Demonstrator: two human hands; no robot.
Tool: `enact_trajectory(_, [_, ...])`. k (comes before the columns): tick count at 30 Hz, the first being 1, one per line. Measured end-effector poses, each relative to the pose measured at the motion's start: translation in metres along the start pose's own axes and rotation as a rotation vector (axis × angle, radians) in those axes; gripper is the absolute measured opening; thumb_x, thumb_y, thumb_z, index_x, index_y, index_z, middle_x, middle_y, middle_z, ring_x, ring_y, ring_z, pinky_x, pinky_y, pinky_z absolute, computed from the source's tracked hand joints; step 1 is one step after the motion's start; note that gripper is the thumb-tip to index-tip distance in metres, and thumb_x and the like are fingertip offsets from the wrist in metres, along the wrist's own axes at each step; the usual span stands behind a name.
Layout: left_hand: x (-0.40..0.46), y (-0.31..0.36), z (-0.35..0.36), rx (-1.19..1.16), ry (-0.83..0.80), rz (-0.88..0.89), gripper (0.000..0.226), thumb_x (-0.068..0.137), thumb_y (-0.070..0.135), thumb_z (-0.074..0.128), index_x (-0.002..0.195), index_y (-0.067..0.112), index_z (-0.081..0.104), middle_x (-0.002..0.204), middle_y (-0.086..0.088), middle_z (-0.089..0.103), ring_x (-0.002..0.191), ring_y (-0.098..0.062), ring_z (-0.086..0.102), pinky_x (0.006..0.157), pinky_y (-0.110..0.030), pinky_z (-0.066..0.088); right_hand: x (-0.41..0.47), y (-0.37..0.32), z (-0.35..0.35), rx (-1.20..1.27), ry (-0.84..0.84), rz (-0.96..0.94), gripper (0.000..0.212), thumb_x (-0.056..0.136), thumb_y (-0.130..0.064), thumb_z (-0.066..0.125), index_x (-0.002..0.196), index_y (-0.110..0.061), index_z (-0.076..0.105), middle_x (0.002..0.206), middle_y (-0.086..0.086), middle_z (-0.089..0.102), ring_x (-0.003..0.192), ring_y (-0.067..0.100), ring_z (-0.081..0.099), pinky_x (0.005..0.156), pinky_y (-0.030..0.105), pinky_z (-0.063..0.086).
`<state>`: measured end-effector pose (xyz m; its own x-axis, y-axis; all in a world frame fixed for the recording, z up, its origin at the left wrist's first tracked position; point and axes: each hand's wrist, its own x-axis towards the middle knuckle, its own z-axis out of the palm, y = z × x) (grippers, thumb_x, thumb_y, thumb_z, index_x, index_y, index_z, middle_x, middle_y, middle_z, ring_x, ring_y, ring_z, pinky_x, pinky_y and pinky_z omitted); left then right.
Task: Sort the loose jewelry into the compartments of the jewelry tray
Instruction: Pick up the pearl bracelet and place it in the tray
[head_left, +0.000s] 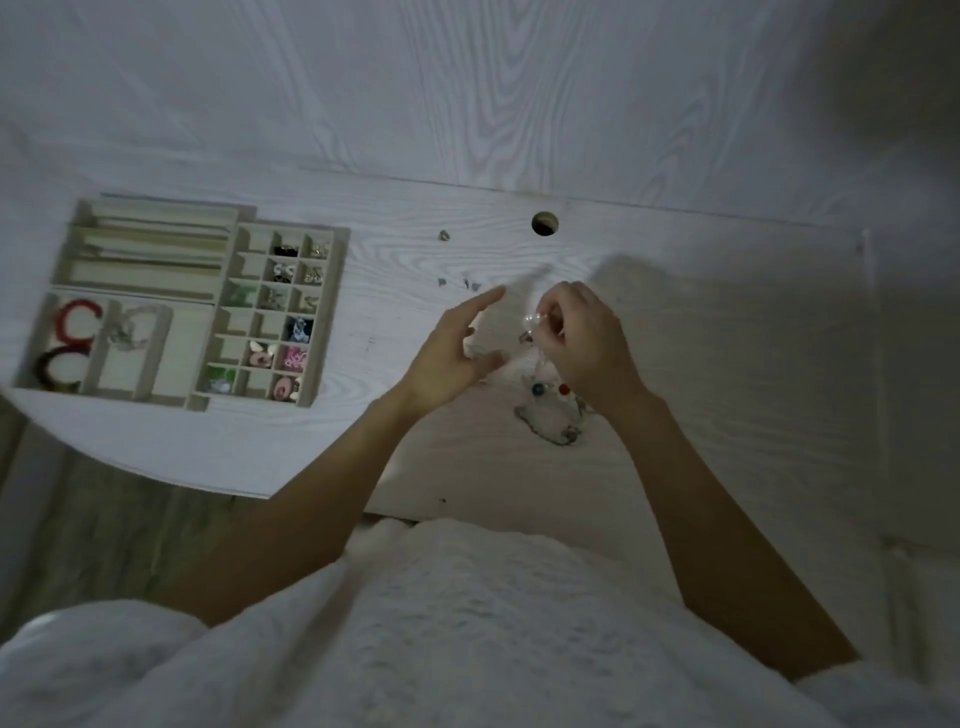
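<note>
The right hand (582, 343) pinches a small clear jewelry piece (535, 319) at its fingertips; the left hand (457, 353), fingers loosely spread, holds nothing. Loose chains (550, 423) lie below the fingers, the jewelry tray (332, 312) well left.

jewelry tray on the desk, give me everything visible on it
The jewelry tray is a pale beige, wood-look organizer lying flat at the left of the white desk, its front near the desk's curved edge. Neither hand touches it. Its back left holds long ridged slots, apparently empty. Front left, larger compartments hold a red and a dark C-shaped piece and a clear, pale bracelet-like piece. The right side is a grid of small cells; many hold small items, pink, green, dark and metallic, too blurred to identify. Several cells are empty.
</note>
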<state>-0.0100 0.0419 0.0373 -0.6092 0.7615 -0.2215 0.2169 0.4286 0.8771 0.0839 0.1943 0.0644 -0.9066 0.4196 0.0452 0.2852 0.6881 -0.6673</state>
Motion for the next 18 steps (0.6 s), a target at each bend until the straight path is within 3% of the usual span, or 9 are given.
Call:
enact_trajectory(2, [-0.004,0.013,-0.004,-0.216,-0.050,-0.059,0.052,0.089,0.018,0.065,0.137,0.026,0.048,0.144,0.010,0.045,0.132,-0.005,0.038,0.107,-0.022,0.033,-0.003,-0.022,-0.006,0.024,0.034,-0.078,0.005,0.085,-0.006,0.054,0.088,-0.002,0.054,0.086,0.004,0.050,0.069,0.017,0.047,0.060,0.026,0.036])
enact_trajectory(6, [-0.037,0.012,-0.045,-0.461,0.134,-0.156,0.022,0.094,0.018,0.060,0.112,0.006,0.065,0.115,-0.006,0.067,0.109,-0.013,0.061,0.098,-0.027,0.047,0.005,-0.076,0.008,0.127,-0.039,-0.134,0.003,0.093,-0.013,0.051,0.092,-0.013,0.048,0.084,-0.004,0.054,0.068,0.007,0.048,0.059,0.014,0.035])
enact_trajectory(9, [-0.059,-0.013,-0.073,-0.550,0.236,-0.174,0.017,0.097,0.018,0.055,0.101,0.005,0.064,0.100,-0.013,0.067,0.096,-0.018,0.063,0.095,-0.034,0.050,0.015,-0.102,0.041,0.171,-0.093,-0.132,0.002,0.096,-0.014,0.048,0.096,-0.014,0.046,0.077,0.001,0.059,0.062,0.009,0.051,0.056,0.024,0.039])
enact_trajectory(12, [-0.062,-0.039,-0.088,-0.606,0.262,-0.196,0.012,0.099,0.012,0.050,0.100,0.004,0.059,0.095,-0.007,0.067,0.092,-0.016,0.064,0.088,-0.027,0.052,0.027,-0.104,0.075,0.231,-0.173,-0.017,0.004,0.096,-0.015,0.048,0.098,-0.017,0.047,0.081,0.002,0.065,0.071,0.019,0.059,0.066,0.035,0.045])
enact_trajectory(15, [-0.063,-0.062,-0.106,-0.628,0.277,-0.266,0.007,0.099,0.011,0.050,0.097,0.009,0.056,0.086,-0.005,0.066,0.081,-0.016,0.063,0.080,-0.029,0.053,0.036,-0.104,0.110,0.387,-0.209,0.221,0.013,0.093,-0.011,0.052,0.091,-0.024,0.052,0.078,-0.007,0.065,0.076,0.016,0.061,0.073,0.033,0.047])
enact_trajectory(18, [-0.068,-0.081,-0.122,-0.688,0.281,-0.313,0.013,0.095,0.004,0.054,0.101,0.015,0.053,0.089,-0.007,0.063,0.082,-0.016,0.064,0.081,-0.030,0.054,0.038,-0.104,0.135,0.539,-0.204,0.386,0.019,0.093,-0.006,0.053,0.088,-0.025,0.054,0.086,0.002,0.063,0.069,0.014,0.064,0.066,0.029,0.052])
